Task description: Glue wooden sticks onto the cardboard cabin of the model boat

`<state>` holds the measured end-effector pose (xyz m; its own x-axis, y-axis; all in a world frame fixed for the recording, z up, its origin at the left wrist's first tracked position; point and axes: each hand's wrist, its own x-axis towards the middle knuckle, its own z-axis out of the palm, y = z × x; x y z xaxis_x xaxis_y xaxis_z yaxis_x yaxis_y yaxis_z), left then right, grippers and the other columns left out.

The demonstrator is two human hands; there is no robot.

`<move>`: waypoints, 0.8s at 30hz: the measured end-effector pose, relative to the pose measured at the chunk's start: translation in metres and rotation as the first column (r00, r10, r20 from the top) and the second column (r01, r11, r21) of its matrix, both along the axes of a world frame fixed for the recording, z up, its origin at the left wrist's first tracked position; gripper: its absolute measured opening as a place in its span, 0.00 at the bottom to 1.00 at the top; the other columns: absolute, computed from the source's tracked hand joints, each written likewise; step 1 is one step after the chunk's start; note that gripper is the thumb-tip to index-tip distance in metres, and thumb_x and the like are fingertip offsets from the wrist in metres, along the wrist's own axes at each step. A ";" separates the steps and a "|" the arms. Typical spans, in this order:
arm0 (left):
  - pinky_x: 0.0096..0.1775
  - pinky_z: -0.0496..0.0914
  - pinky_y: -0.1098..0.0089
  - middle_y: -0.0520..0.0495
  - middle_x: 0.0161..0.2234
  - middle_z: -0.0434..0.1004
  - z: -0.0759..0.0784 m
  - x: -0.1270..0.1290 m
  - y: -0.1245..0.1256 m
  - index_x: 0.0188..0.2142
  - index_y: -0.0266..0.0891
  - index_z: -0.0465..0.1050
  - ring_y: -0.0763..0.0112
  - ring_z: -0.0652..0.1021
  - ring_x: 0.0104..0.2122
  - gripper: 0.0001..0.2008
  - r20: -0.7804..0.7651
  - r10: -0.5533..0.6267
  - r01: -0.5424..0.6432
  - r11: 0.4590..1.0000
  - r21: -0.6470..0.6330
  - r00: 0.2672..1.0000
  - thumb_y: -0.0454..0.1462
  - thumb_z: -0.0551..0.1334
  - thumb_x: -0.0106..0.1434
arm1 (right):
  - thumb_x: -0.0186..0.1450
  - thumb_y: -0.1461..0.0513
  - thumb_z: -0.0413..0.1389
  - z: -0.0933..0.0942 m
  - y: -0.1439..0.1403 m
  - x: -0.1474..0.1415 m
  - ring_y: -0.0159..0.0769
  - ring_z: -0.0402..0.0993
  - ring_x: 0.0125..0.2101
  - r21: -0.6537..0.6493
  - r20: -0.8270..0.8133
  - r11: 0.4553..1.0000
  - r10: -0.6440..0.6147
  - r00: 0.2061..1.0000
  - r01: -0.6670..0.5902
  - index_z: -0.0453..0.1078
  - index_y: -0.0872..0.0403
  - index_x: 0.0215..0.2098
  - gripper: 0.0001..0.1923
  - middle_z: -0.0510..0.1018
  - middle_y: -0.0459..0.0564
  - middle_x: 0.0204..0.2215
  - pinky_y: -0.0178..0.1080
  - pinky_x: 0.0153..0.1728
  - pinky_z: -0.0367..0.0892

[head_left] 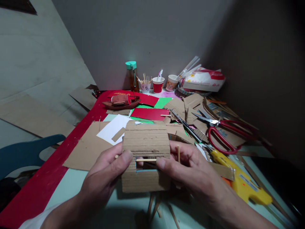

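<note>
The left hand (pixel 106 170) is partly curled, gripping the left edge of the cardboard (pixel 146 140), thumb in front; the right hand (pixel 190 167), likewise curled, grips its right edge, thumb at a stick (pixel 146 160) spanning the slot (pixel 147 166); the cardboard is above the table (pixel 64 184).
</note>
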<state>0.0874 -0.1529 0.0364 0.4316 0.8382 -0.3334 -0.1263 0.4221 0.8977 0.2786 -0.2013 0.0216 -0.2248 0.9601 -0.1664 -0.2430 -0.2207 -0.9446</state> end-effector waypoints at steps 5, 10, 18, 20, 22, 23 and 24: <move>0.41 0.80 0.62 0.43 0.38 0.88 0.000 0.001 0.002 0.45 0.43 0.85 0.50 0.85 0.43 0.16 -0.026 -0.003 0.004 0.999 0.052 1.000 0.48 0.71 0.61 | 0.64 0.53 0.65 0.005 0.002 -0.003 0.25 0.51 0.21 -0.028 0.026 0.999 -0.014 1.000 0.015 0.65 0.53 0.31 0.17 0.56 0.38 0.21 0.29 0.20 0.48; 0.40 0.81 0.61 0.43 0.36 0.89 0.002 0.002 0.002 0.44 0.43 0.85 0.47 0.86 0.42 0.17 -0.069 0.026 -0.022 0.999 0.049 0.997 0.47 0.72 0.59 | 0.64 0.53 0.64 0.003 0.003 -0.007 0.25 0.47 0.20 -0.013 0.028 0.999 -0.045 0.999 0.046 0.63 0.53 0.29 0.17 0.53 0.37 0.19 0.30 0.18 0.45; 0.38 0.80 0.64 0.44 0.38 0.89 -0.001 0.000 0.002 0.44 0.44 0.86 0.49 0.86 0.42 0.16 -0.079 -0.016 0.023 0.995 0.094 0.997 0.46 0.73 0.58 | 0.63 0.56 0.62 0.003 0.003 -0.009 0.25 0.46 0.18 0.005 0.037 0.997 -0.072 0.997 0.072 0.63 0.52 0.27 0.14 0.52 0.35 0.17 0.29 0.17 0.44; 0.38 0.80 0.66 0.44 0.40 0.89 -0.001 0.000 0.002 0.44 0.44 0.86 0.50 0.86 0.42 0.16 -0.096 -0.020 0.035 0.987 0.159 0.995 0.46 0.73 0.58 | 0.62 0.56 0.62 0.003 0.003 -0.009 0.24 0.47 0.17 0.014 0.070 0.997 -0.081 0.994 0.080 0.63 0.52 0.27 0.14 0.52 0.35 0.16 0.30 0.17 0.43; 0.40 0.80 0.67 0.44 0.41 0.89 -0.001 0.001 0.002 0.44 0.43 0.86 0.52 0.86 0.42 0.16 -0.133 -0.008 0.034 0.981 0.190 0.991 0.46 0.74 0.58 | 0.63 0.55 0.61 0.003 0.003 -0.010 0.24 0.47 0.16 0.027 0.079 0.996 -0.085 0.993 0.083 0.65 0.52 0.29 0.13 0.54 0.35 0.16 0.30 0.17 0.44; 0.40 0.80 0.67 0.44 0.42 0.89 0.000 0.002 0.002 0.44 0.43 0.86 0.52 0.86 0.43 0.16 -0.151 -0.002 0.030 0.982 0.186 0.989 0.45 0.74 0.57 | 0.64 0.55 0.61 0.003 0.003 -0.011 0.25 0.47 0.16 0.032 0.079 0.996 -0.084 0.993 0.082 0.65 0.52 0.29 0.12 0.54 0.35 0.16 0.30 0.16 0.44; 0.40 0.80 0.67 0.43 0.42 0.89 0.000 0.002 0.001 0.44 0.43 0.86 0.51 0.86 0.43 0.16 -0.163 0.004 0.025 0.984 0.174 0.987 0.43 0.75 0.57 | 0.64 0.55 0.60 0.003 0.003 -0.011 0.25 0.47 0.16 0.035 0.076 0.997 -0.078 0.994 0.075 0.65 0.52 0.30 0.12 0.54 0.35 0.16 0.30 0.16 0.44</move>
<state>0.0894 -0.1516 0.0368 0.3931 0.8854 -0.2479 0.0307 0.2569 0.9660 0.2679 -0.1985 0.0251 -0.1381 0.9791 -0.1490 -0.1843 -0.1732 -0.9675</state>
